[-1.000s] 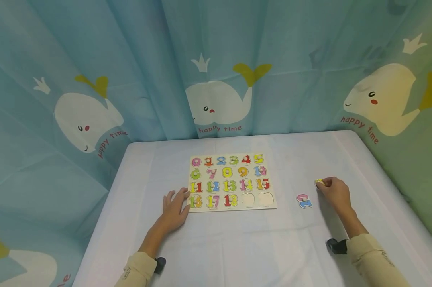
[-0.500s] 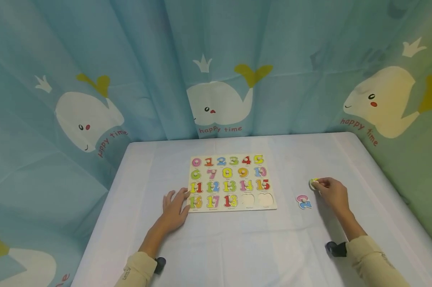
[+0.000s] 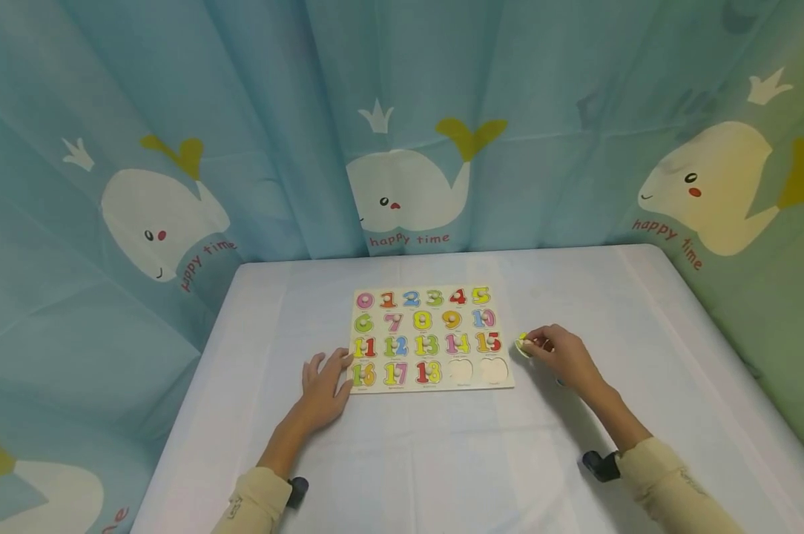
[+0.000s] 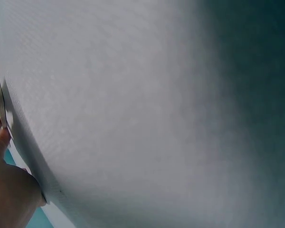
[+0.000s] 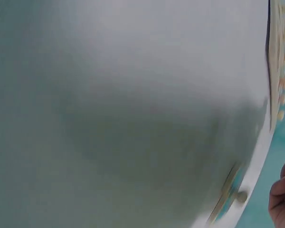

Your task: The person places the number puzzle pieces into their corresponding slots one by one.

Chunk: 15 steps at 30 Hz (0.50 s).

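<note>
A wooden number puzzle board (image 3: 402, 391) lies on the table, filled with knobbed number pieces except for two bare recesses at the lower right. My left hand (image 3: 323, 389) rests at the board's left edge, fingers touching it; the left wrist view catches the fingertips against the board's side. Between thumb and fingers of my right hand (image 3: 567, 361) is a pinched yellow-and-green number puzzle piece (image 3: 524, 345), raised just right of the board. Under that hand a second puzzle piece (image 5: 224, 194) lies on the table, knob up, mostly hidden in the head view.
The white-covered table (image 3: 402, 460) runs back to a blue curtain (image 3: 275, 111) printed with whales. A black wrist camera (image 3: 298, 492) sits at the left sleeve, another black wrist camera (image 3: 600, 466) at the right.
My right hand has lifted the yellow-and-green puzzle piece and carried it left toward the board, passing over the pink-and-blue piece. The left hand has stayed in place.
</note>
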Tool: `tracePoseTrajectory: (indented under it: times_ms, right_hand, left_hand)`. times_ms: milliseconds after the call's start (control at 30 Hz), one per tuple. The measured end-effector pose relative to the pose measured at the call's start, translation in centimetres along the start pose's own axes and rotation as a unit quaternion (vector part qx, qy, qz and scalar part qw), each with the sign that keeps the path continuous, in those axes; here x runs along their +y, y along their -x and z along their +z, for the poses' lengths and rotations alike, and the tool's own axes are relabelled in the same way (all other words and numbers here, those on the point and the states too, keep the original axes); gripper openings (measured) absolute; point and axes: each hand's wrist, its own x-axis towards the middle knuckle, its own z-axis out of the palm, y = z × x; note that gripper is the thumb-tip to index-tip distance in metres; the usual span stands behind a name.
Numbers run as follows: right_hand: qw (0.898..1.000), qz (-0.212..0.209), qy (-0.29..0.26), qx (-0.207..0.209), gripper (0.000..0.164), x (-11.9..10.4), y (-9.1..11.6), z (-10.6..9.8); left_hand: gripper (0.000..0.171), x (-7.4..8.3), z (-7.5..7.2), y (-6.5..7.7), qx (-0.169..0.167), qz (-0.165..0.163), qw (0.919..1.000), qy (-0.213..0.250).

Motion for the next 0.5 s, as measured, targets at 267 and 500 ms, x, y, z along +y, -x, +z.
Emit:
tracePoseTrajectory:
  times_ms: [267, 500]
  right_hand:
    - [0.99, -0.092, -0.039, -0.102, 0.011, -2.8, -0.4, 3.3]
    - [0.976, -0.133, 0.004, -0.174, 0.01, -4.4, -0.3, 5.4]
  left_hand:
    - [0.044, 0.0, 0.0, 0.1, 0.012, 0.01, 0.9999, 0.003]
    - [0.045, 0.1, 0.0, 0.1, 0.011, 0.01, 0.9999, 0.005]
